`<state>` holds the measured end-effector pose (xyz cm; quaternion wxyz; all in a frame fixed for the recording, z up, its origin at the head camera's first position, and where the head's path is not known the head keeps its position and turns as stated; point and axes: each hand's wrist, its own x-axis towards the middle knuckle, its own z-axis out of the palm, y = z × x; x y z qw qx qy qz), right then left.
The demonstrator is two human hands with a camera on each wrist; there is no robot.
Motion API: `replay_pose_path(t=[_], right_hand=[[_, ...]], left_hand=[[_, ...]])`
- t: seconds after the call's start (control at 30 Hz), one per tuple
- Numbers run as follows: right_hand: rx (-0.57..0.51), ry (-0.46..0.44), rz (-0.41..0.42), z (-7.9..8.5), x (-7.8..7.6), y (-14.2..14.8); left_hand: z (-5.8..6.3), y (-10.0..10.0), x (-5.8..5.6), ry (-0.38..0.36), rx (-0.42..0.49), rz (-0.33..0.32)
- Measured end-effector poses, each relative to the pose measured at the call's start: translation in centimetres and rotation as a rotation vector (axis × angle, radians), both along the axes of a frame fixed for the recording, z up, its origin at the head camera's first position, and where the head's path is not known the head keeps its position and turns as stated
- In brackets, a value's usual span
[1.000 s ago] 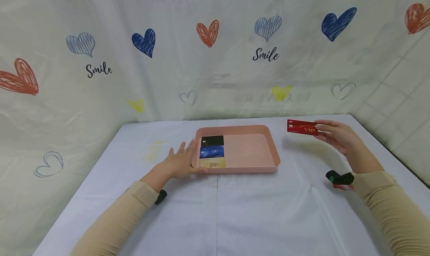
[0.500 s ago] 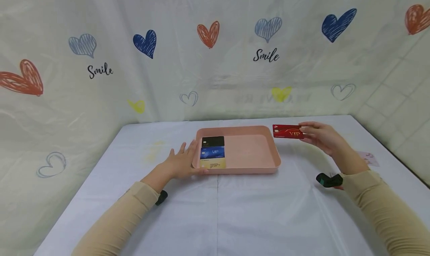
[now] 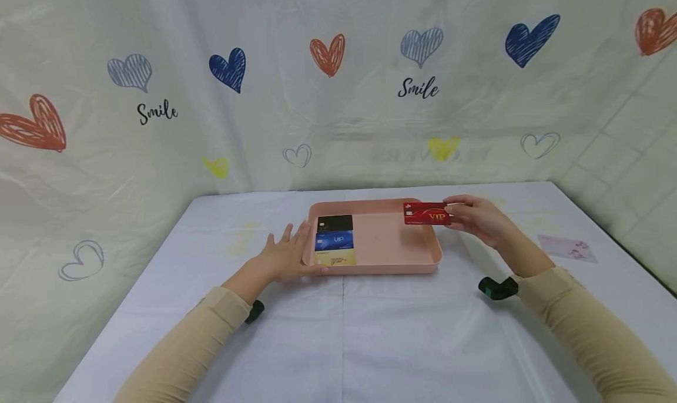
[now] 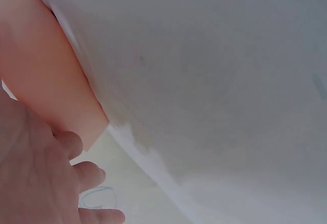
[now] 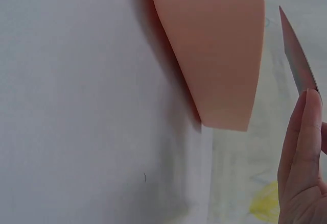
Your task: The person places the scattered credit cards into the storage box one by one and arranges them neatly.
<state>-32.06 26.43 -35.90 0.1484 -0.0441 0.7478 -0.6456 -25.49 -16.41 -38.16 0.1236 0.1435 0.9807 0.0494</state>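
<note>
A red VIP card (image 3: 425, 214) is pinched at its right end by my right hand (image 3: 480, 220), held over the right side of a pink tray (image 3: 383, 269). In the right wrist view the same card (image 5: 297, 58) shows nearly edge-on beyond the fingertips. Along the tray's left side lie a black card (image 3: 335, 222), a blue VIP card (image 3: 334, 239) and a gold card (image 3: 335, 257), one below another. My left hand (image 3: 282, 255) rests spread against the tray's left edge; the left wrist view shows its fingers (image 4: 89, 175) beside the tray wall (image 4: 51, 71).
A pale pink patterned card or slip (image 3: 567, 248) lies on the white-covered table (image 3: 402, 338), right of the tray. Behind the table hangs a pale curtain (image 3: 370, 115) printed with hearts and "Smile". Dark wrist cameras sit under both sleeves.
My right hand has carried the red card leftward and slightly down, from right of the tray to over its right side. The pink slip has come into view. My left hand stays put.
</note>
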Motion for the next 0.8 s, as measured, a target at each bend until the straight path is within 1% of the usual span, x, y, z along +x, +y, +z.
replay_pose_path(t=[0.1, 0.2, 0.5, 0.6, 0.8], right_hand=[[0.011, 0.007, 0.014, -0.1, 0.0, -0.9], [0.018, 0.008, 0.025, -0.1, 0.1, -1.6], [0.044, 0.002, 0.045, 0.2, 0.2, -3.8], [0.033, -0.002, 0.049, 0.1, 0.1, -4.5], [-0.024, -0.016, 0.055, -0.3, -0.1, -6.0]], left_hand=[[0.0, 0.2, 0.0, 0.018, -0.032, -0.006], [0.1, 0.3, 0.2, 0.025, -0.042, -0.009], [0.2, 0.4, 0.3, 0.028, -0.032, 0.001], [0.2, 0.4, 0.3, 0.030, -0.026, 0.001], [0.1, 0.3, 0.2, 0.031, -0.032, -0.004]])
